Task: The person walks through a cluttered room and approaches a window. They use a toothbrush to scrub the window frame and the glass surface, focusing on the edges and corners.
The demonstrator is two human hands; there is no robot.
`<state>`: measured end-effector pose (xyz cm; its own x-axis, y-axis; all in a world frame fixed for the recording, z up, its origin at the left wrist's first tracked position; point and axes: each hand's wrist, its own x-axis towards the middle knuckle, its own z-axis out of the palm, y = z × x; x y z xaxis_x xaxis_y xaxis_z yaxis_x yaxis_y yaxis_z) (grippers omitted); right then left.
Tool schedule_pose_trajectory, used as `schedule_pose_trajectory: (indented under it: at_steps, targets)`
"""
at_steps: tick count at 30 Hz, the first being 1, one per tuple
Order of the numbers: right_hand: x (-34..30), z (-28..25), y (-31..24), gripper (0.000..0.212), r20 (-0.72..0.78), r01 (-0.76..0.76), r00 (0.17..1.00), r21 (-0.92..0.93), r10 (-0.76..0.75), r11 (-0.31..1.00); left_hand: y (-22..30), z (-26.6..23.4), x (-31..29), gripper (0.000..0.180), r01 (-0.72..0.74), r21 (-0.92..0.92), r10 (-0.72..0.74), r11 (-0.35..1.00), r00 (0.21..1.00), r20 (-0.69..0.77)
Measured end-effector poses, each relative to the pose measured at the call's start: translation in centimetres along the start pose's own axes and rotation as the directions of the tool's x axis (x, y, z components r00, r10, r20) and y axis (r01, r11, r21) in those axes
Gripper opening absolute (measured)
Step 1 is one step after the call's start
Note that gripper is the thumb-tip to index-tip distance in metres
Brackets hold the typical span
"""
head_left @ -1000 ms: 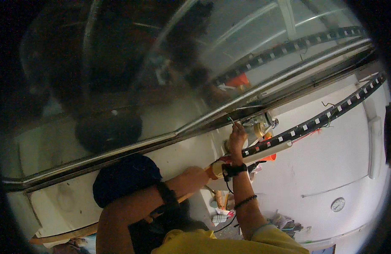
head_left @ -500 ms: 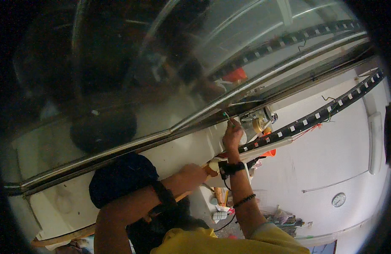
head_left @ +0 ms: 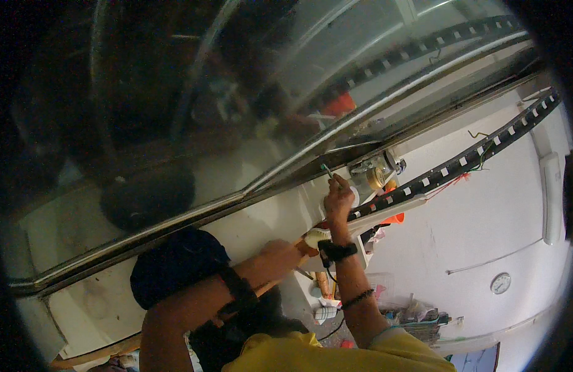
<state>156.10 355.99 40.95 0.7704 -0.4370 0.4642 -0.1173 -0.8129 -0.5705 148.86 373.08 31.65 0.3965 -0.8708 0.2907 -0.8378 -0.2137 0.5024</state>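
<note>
My right hand (head_left: 339,199) is closed around a thin pale stick with a green tip (head_left: 325,168). The tip points up and left, close to the window frame. My left hand (head_left: 278,253) is smeared by motion over the pale ledge, and its fingers cannot be made out. Just past it is a cream-coloured piece (head_left: 317,240); whether the hand touches it I cannot tell. A dark blue cloth cap (head_left: 178,263) lies on the ledge (head_left: 246,224), beside my left forearm.
A metal-framed glass pane (head_left: 144,229) rises along the far side of the ledge. Glass jars (head_left: 374,177) stand right of my right hand. A black strip with white squares (head_left: 448,170) slants along the white wall, near an orange container (head_left: 395,218). A round clock (head_left: 501,283) hangs right.
The view has shifted slightly, moving the window frame and wall strip a little. My right hand still grips the stick, and my left hand stays blurred in nearly the same place.
</note>
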Motion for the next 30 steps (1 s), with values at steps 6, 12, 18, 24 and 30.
schedule_pose_trajectory:
  at_steps: [6, 12, 18, 24, 30]
  targets:
    - [-2.1, 2.2, -0.2, 0.026, 0.039, 0.093, 0.994, 0.111, -0.098, 0.989, 0.2, -0.5, 0.9, 0.009, -0.069, 0.034, 0.069, 0.997, 0.997, -0.02]
    - [-1.8, 0.0, -0.3, 0.038, 0.013, -0.004, 1.0, 0.498, -0.002, 0.867, -0.5, -0.7, -0.5, 0.021, -0.109, 0.017, 0.111, 0.994, 0.982, -0.151]
    - [1.2, 2.3, 1.4, 0.042, -0.17, 0.021, 0.985, 0.253, 0.023, 0.967, 0.4, -2.5, -0.4, 0.011, -0.02, 0.02, 0.02, 1.0, 0.999, 0.026]
    - [1.9, 5.4, 5.0, 0.031, -0.204, 0.111, 0.972, -0.031, -0.115, 0.993, 0.5, -3.1, -0.3, 0.022, -0.052, 0.009, 0.051, 0.999, 0.998, 0.029]
    - [-0.7, 4.5, 1.4, 0.025, -0.049, -0.087, 0.993, 0.295, 0.106, 0.951, -0.4, 0.5, 0.2, 0.013, -0.082, -0.001, 0.082, 0.997, 0.994, -0.078]
